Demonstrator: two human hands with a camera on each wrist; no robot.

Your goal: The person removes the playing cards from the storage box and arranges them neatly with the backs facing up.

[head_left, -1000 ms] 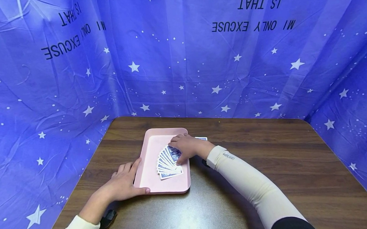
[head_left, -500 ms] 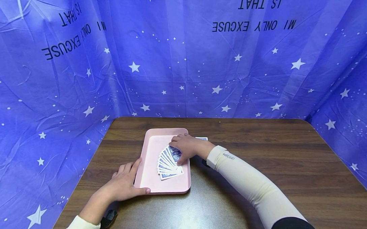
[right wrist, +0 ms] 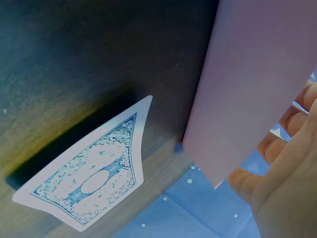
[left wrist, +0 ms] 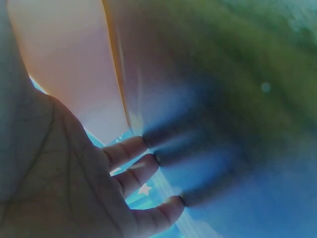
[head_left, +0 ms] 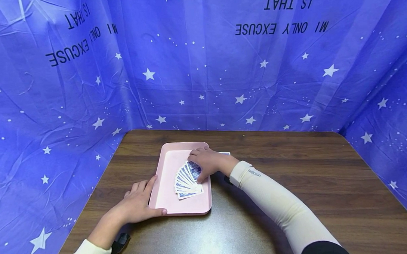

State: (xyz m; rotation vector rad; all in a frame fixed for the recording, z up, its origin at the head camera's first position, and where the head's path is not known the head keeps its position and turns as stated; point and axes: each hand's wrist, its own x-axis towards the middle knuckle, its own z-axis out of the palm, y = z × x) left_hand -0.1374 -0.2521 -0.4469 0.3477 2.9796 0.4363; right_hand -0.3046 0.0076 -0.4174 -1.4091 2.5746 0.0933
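A pink tray (head_left: pixel 172 207) lies on the table toward the left. Inside it, blue-backed playing cards (head_left: pixel 183 183) are spread in a fan. My right hand (head_left: pixel 209 162) reaches over the tray's right wall and grips the top card of the fan, fingers at its far end and thumb near its lower end. Flat along the tray's left side rests my left hand (head_left: pixel 137 204), its thumb on the near rim. In the left wrist view three fingertips (left wrist: pixel 148 158) touch the tabletop beside the tray wall.
A loose playing card (right wrist: pixel 84 178) lies back up on the table right of the tray, partly hidden by my right wrist in the head view. The wooden table (head_left: pixel 292 176) extends to the right. A blue star-printed curtain (head_left: pixel 222 85) encloses it.
My right hand shifts very slightly over the fan and covers a little more of the loose card. The left hand and the tray stay put.
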